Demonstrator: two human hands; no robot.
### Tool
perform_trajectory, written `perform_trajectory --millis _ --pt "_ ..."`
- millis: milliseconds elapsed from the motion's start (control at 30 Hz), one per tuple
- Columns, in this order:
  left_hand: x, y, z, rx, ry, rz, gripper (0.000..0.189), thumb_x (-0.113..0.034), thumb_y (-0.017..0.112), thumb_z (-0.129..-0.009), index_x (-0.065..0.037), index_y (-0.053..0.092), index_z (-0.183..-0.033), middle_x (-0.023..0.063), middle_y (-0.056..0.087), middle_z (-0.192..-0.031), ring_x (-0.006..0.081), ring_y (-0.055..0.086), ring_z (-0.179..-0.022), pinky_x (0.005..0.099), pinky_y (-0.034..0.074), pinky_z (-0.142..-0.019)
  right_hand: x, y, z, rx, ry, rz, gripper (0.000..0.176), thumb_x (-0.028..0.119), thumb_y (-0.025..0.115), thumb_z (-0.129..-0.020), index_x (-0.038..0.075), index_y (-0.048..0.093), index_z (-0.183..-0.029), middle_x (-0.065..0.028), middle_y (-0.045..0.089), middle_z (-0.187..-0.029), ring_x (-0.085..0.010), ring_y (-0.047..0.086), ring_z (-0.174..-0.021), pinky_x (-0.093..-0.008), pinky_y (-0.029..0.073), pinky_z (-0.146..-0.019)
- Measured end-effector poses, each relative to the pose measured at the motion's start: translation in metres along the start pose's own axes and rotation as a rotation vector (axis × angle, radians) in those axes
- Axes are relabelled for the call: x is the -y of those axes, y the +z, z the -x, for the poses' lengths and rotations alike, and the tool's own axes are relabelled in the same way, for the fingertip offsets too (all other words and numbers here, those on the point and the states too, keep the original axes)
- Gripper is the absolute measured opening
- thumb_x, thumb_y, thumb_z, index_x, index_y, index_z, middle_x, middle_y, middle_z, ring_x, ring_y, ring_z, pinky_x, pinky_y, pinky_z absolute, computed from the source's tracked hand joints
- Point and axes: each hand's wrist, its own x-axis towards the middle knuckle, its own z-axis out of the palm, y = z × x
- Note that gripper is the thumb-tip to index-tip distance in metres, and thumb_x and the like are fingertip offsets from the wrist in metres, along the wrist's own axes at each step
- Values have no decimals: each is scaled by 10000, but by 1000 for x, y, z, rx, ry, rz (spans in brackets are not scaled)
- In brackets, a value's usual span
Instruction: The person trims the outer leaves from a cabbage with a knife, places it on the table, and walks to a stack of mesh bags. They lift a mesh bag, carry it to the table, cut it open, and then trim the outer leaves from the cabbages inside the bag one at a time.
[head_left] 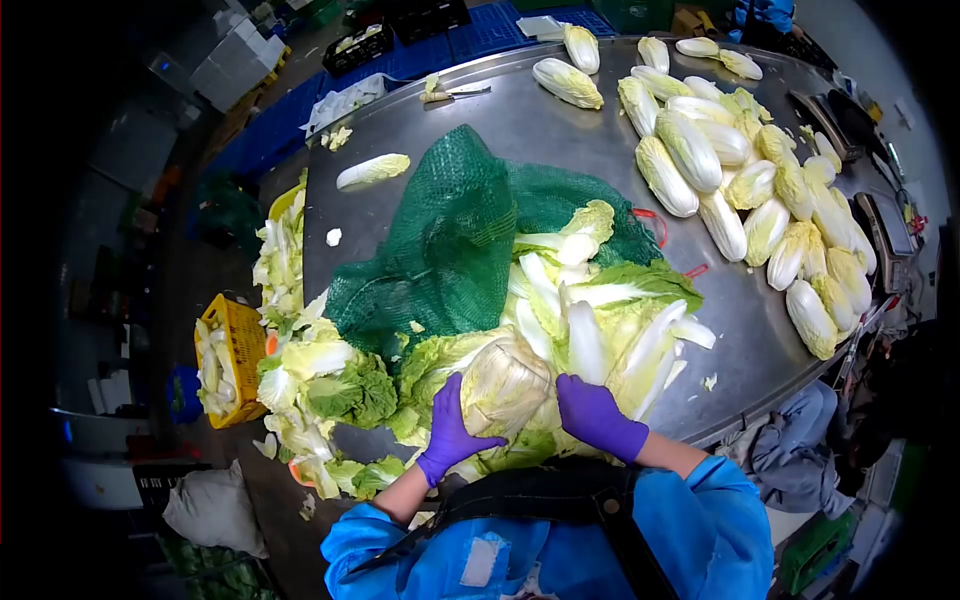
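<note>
A napa cabbage head (507, 380) with pale, partly browned outer leaves lies before me at the table's near edge. Around its left side curves my left hand (456, 428), in a purple glove, thumb apart and fingers against the leaves. My right hand (603, 418), gloved alike, is closed at the head's right side; its fingertips are partly hidden. Loose cabbage leaves (585, 340) are heaped just beyond and right of the head. Behind them spreads a crumpled green mesh bag (450, 235) with red ties.
Trimmed napa cabbages (690, 150) are piled on the right of the metal table (560, 130). A knife (455, 95) and single cabbage (373, 171) lie toward the far left. Leaf scraps (320, 375) spill over the left edge, near a yellow crate (243, 350). Scales (885, 225) stand far right.
</note>
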Motion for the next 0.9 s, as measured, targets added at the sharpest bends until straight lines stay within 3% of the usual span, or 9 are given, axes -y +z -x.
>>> perform_trajectory --millis 300,400,567,667,767,833,900 --pt "4 8 -15 -30 60 -82 1221 -494 812 -445 15 158 -1342 242 312 -1275 391 326 -1144 461 273 -971 -5 -8 -28 106 52 33 241 69 480 -737 25 427 -968 -175 528 -759 -330 552 -630 -423 441 -548" --pt "10 2 -19 23 62 -14 1201 -497 810 -454 -5 171 -1344 237 311 -1279 376 326 -1152 459 283 -972 -14 17 -34 -84 81 47 165 97 456 -773 27 431 -920 -171 551 -696 -344 563 -637 -431 447 -575" --pt "-9 19 8 -56 49 -150 1198 -530 795 -453 26 197 -1329 239 323 -1277 386 318 -1163 454 270 -976 -23 39 -45 -96 150 -4 142 131 445 -802 20 474 -886 -200 575 -708 -342 580 -622 -436 460 -582" --pt "-14 26 8 -197 -18 -133 1169 -516 794 -463 40 222 -1317 253 323 -1276 399 310 -1164 464 260 -974 -30 36 -51 -166 44 33 147 142 449 -798 22 487 -874 -179 575 -678 -339 575 -594 -435 453 -542" --pt "-1 36 19 -287 120 -178 1135 -481 797 -484 39 229 -1318 253 315 -1294 399 308 -1169 473 254 -970 -37 40 -23 -312 -59 84 153 122 473 -755 61 471 -895 -154 567 -629 -335 576 -580 -438 444 -509" --pt "-12 38 19 -328 176 -170 1127 -473 796 -490 38 229 -1320 252 322 -1290 399 316 -1163 471 252 -969 -27 34 -18 -331 35 0 128 119 475 -749 76 467 -870 -156 569 -648 -340 573 -589 -437 445 -518" --pt "-23 31 24 -368 213 -182 1120 -466 795 -496 37 230 -1321 251 329 -1286 399 325 -1157 470 251 -968 -25 33 -19 -322 54 0 180 129 493 -766 75 495 -938 -170 588 -719 -345 584 -634 -425 464 -556"
